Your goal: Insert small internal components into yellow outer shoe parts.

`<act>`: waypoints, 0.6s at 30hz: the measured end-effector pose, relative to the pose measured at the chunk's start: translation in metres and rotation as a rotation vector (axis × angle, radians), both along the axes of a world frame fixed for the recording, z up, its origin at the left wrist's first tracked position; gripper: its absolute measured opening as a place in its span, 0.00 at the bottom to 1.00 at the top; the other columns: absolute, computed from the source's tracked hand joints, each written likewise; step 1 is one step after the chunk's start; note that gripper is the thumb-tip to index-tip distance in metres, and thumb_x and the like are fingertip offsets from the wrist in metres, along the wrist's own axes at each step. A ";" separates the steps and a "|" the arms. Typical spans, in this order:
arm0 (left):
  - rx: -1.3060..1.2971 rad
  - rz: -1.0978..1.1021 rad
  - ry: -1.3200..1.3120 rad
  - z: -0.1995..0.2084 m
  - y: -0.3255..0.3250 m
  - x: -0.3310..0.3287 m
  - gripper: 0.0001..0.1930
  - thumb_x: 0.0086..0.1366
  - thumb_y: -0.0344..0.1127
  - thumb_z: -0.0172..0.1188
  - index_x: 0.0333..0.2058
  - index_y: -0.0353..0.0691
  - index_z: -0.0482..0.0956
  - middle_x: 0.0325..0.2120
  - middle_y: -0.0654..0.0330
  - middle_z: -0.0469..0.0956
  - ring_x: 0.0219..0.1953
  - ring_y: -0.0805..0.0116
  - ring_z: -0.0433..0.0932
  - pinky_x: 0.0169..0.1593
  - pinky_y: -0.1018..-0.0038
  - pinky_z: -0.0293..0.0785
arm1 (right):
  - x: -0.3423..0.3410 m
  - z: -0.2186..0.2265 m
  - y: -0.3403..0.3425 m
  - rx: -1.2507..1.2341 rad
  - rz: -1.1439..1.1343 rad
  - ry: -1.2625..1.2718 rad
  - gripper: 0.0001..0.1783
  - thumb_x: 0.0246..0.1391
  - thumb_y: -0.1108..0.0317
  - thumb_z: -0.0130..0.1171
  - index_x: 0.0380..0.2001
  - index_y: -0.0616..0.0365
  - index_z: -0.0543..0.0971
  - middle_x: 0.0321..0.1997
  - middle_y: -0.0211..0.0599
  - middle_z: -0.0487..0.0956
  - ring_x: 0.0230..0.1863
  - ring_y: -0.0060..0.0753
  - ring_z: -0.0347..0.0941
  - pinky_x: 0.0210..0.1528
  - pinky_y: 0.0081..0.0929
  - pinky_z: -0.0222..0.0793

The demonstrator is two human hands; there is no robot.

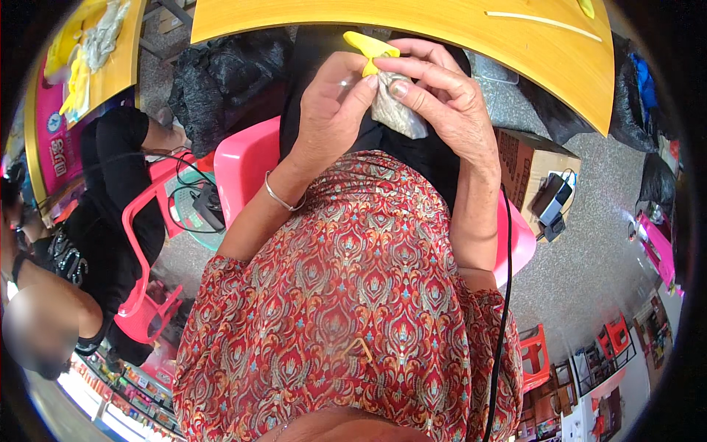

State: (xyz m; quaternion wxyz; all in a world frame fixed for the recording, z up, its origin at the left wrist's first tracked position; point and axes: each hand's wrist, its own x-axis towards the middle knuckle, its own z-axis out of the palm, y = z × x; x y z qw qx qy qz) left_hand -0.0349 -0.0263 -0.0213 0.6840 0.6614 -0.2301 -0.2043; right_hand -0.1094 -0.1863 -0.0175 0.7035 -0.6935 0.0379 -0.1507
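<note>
Both my hands are raised over my lap, close together beneath the table's near edge. With thumb and fingers, my left hand (335, 103) pinches a soft yellow piece (372, 46) at its narrow lower part; it looks thin and floppy, and its exact kind is unclear. My right hand (453, 107) grips a small clear plastic bag (398, 114) with pale grey contents, its fingers also touching the yellow piece. The bag hangs tilted below the yellow piece, their meeting point partly covered by my fingertips. What fills the bag cannot be made out.
A yellow table (420, 22) curves ahead, bearing a thin pale stick (543, 24). Black plastic bags (228, 77) lie on the floor ahead left. A cardboard box (534, 166) stands to the right. Another person (110, 191) sits at left beside a pink chair (140, 258).
</note>
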 end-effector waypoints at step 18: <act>0.195 -0.120 -0.782 0.015 -0.006 -0.002 0.08 0.54 0.19 0.61 0.33 0.33 0.74 0.31 0.55 0.73 0.32 0.60 0.72 0.36 0.72 0.70 | 0.006 -0.008 0.014 0.125 -0.257 0.220 0.13 0.47 0.74 0.64 0.39 0.61 0.80 0.30 0.27 0.80 0.32 0.14 0.74 0.37 0.14 0.71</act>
